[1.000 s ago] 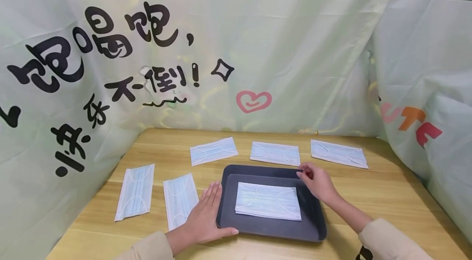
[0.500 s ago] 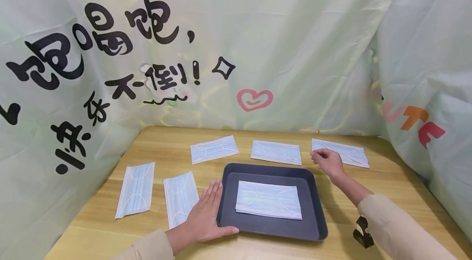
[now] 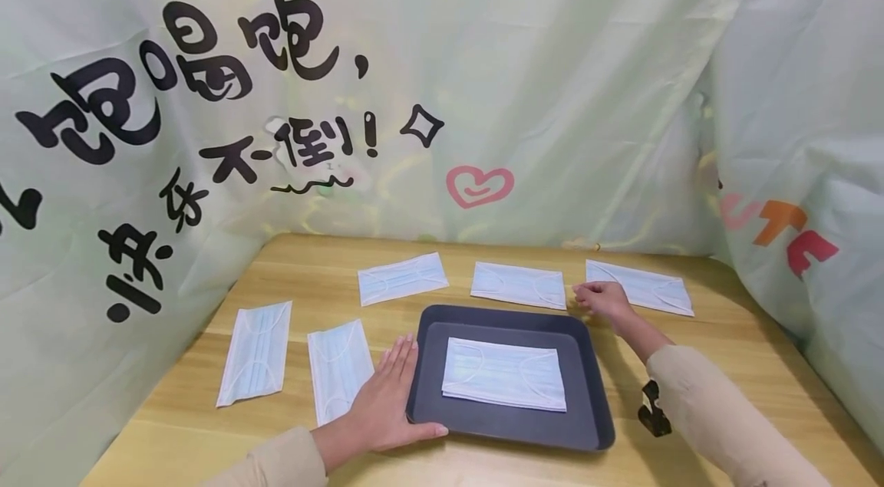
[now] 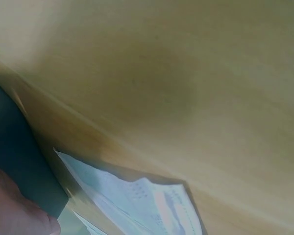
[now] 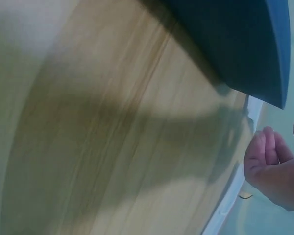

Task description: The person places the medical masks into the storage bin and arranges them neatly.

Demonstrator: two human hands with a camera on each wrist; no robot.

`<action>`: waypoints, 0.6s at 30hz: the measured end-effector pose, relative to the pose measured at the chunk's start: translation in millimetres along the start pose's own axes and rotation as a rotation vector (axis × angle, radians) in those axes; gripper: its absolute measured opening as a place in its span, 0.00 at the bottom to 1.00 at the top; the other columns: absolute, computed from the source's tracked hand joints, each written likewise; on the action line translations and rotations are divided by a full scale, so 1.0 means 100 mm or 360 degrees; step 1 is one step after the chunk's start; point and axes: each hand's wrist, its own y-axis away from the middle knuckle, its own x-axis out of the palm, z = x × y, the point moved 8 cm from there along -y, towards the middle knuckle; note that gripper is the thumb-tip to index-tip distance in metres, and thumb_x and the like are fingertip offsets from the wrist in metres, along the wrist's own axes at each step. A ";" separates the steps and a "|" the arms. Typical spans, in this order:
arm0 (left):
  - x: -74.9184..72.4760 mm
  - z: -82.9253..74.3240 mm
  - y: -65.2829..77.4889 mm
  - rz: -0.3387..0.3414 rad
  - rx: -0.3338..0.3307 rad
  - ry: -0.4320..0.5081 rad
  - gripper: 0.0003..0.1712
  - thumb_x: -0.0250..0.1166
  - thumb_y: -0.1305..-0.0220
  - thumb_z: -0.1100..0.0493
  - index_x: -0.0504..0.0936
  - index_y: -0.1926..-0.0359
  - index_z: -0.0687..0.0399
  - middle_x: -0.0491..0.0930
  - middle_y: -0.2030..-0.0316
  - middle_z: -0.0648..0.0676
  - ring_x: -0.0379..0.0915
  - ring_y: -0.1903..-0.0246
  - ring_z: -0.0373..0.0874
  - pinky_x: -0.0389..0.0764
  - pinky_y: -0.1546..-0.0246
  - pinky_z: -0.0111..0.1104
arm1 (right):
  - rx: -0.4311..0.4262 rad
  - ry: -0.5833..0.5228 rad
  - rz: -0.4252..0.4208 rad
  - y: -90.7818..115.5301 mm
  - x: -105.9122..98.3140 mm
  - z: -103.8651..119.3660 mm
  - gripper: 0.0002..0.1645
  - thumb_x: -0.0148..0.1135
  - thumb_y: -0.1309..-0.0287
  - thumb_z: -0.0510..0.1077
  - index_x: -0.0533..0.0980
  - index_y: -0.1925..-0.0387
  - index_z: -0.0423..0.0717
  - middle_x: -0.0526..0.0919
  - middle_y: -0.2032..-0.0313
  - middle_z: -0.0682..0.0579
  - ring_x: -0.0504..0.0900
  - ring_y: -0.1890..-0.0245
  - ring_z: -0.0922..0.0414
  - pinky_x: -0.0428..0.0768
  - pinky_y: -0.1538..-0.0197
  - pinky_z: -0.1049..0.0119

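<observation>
My left hand (image 3: 387, 403) lies with straight fingers along the left side of a dark grey tray (image 3: 590, 426), thumb at its front rim. In the tray lies a small stack of pale blue face masks (image 3: 504, 376). Behind the tray, my right hand (image 3: 604, 299) hovers with loosely bent fingers, fingertips right by the right end of the middle back mask (image 3: 518, 284). It overlaps the back right mask (image 3: 659, 289). The right wrist view shows this hand (image 5: 274, 166) with thumb apart from the fingers and nothing between them.
More masks lie flat on the wooden table (image 3: 179, 426): a back left mask (image 3: 403, 278), a far left mask (image 3: 255, 353) and one mask (image 3: 338, 360) beside my left hand. Printed curtains (image 3: 587, 103) enclose the table. A black device (image 3: 653, 410) hangs under my right sleeve.
My right hand has left the tray's back right corner, moved right toward the back right mask, then slightly left to the middle back mask's end. My left hand stays at the tray.
</observation>
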 end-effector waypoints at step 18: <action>0.01 0.02 0.00 0.0023 -0.0023 0.0029 0.70 0.49 0.57 0.17 0.47 0.30 0.68 0.46 0.29 0.65 0.41 0.29 0.56 0.56 0.32 0.46 | 0.0171 0.0234 -0.0039 -0.17 0.14 -0.19 0.26 0.53 0.38 0.45 0.71 0.47 0.25 0.76 0.62 0.41 0.71 0.69 0.57 0.71 0.71 0.70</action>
